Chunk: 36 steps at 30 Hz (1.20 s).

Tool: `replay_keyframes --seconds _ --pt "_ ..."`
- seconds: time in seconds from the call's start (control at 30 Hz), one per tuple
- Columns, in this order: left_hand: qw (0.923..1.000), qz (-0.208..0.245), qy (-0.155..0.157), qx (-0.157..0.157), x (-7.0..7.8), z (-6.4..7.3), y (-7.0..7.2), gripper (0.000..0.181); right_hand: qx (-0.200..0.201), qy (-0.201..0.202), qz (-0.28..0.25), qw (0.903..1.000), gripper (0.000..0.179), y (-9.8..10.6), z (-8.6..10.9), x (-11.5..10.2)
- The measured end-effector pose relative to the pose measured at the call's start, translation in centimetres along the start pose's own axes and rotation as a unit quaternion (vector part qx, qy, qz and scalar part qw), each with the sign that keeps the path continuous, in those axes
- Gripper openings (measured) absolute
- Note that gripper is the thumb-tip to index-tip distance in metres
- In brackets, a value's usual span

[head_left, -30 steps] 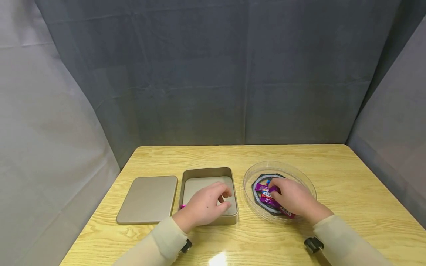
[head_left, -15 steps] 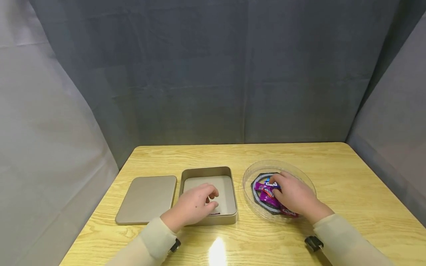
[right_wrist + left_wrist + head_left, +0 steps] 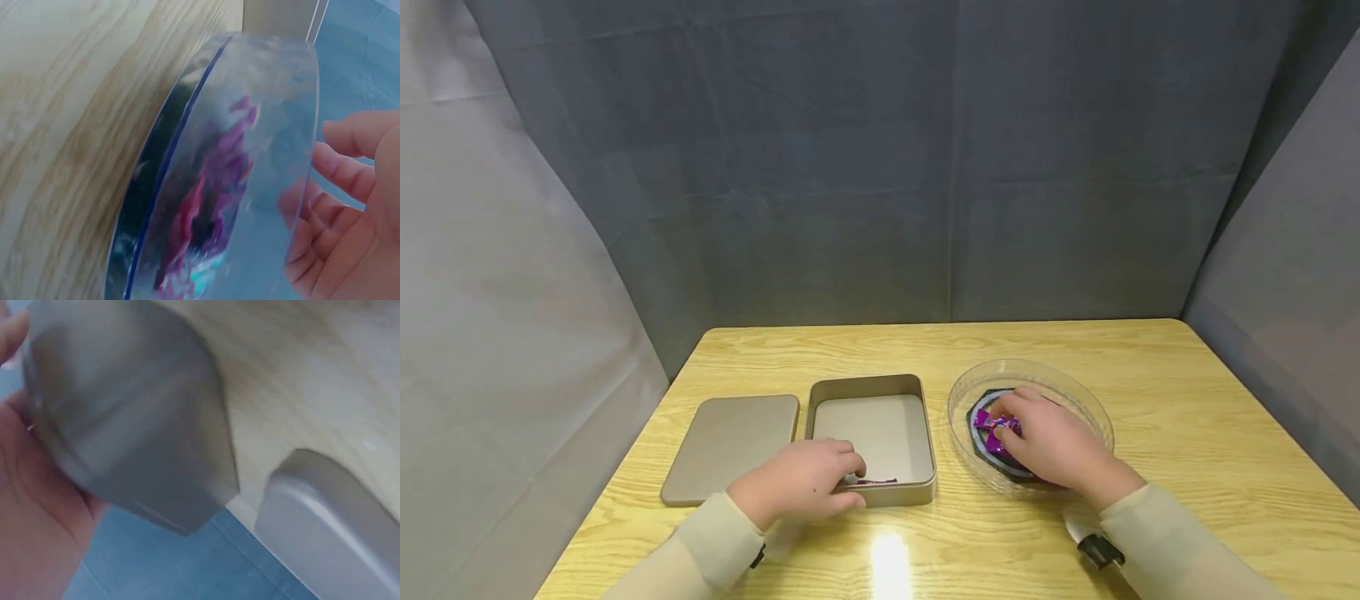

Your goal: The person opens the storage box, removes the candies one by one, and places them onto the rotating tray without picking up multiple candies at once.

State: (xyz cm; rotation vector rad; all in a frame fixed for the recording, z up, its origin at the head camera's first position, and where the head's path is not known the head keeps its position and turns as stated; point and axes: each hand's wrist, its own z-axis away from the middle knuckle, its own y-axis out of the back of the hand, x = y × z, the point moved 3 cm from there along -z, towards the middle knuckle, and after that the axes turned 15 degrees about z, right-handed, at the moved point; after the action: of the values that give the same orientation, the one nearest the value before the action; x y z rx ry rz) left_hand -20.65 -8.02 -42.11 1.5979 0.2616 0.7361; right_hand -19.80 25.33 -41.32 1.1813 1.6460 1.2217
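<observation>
My left hand (image 3: 805, 481) is at the front left corner of an open metal tin (image 3: 872, 497), its fingers over the rim and the thumb outside the front wall. In the left wrist view the palm lies along the tin's wall (image 3: 137, 425). A strip of dark purple wrapper (image 3: 877, 482) shows inside the tin by the front wall. My right hand (image 3: 1056, 442) reaches over the rim of a clear round dish (image 3: 957, 408), above purple-wrapped candies (image 3: 996, 442). Through the dish's side in the right wrist view, the wrappers (image 3: 219, 181) look below the loosely bent fingers, with nothing visibly held.
The tin's flat square lid (image 3: 730, 450) lies to its left on the wooden table (image 3: 880, 350). Grey cloth (image 3: 850, 167) hangs behind the table's far edge and at both sides. Each wrist carries a small black device (image 3: 1099, 550).
My left hand has moved left and towards me, from over the tin to its front rim. My right hand has shifted slightly left over the candies, now covering more of them.
</observation>
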Motion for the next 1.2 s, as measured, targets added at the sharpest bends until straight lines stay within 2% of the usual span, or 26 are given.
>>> replay_keyframes --seconds 0.07,0.17,0.27,0.37,0.57,0.67,0.87,1.03,1.2 --pt "0.9994 -0.03 -0.005 -0.015 0.0 0.1 -0.3 0.037 -0.001 0.007 -0.008 0.9999 0.018 0.0 0.0 -0.3" --pt "0.9973 -0.071 -0.003 -0.019 -0.2 0.1 -0.8 0.039 0.006 0.019 -0.016 0.9997 0.017 0.1 0.0 -0.7" --pt "0.997 -0.076 0.008 -0.014 -0.5 0.0 -1.2 0.039 0.013 0.028 -0.026 0.9992 0.016 0.2 -0.1 -1.0" --pt "0.9984 -0.05 0.018 -0.016 -0.8 -0.3 -1.5 0.036 0.014 0.031 -0.031 0.9989 0.014 0.2 -0.1 -1.2" --pt "0.9987 0.011 0.015 -0.048 -0.8 -0.8 -1.9 0.024 0.019 0.039 -0.034 0.9985 0.011 0.1 0.0 -1.4" --pt "0.9981 0.028 0.019 -0.051 -0.6 -1.0 -2.0 0.019 0.019 0.041 -0.033 0.9985 0.01 0.2 0.0 -1.5" --pt "0.9976 0.063 0.001 -0.03 0.1 -1.5 -1.8 0.041 0.022 0.041 -0.034 0.9983 0.009 0.2 0.0 -1.5" --pt "0.9922 0.113 0.001 -0.053 0.5 -2.3 -2.1 0.039 0.024 0.046 -0.038 0.9979 0.009 0.1 0.0 -1.5" --pt "0.9873 0.139 0.012 -0.076 0.6 -2.9 -2.5 0.038 0.018 0.041 -0.043 0.9981 0.009 0.0 0.0 -1.6"
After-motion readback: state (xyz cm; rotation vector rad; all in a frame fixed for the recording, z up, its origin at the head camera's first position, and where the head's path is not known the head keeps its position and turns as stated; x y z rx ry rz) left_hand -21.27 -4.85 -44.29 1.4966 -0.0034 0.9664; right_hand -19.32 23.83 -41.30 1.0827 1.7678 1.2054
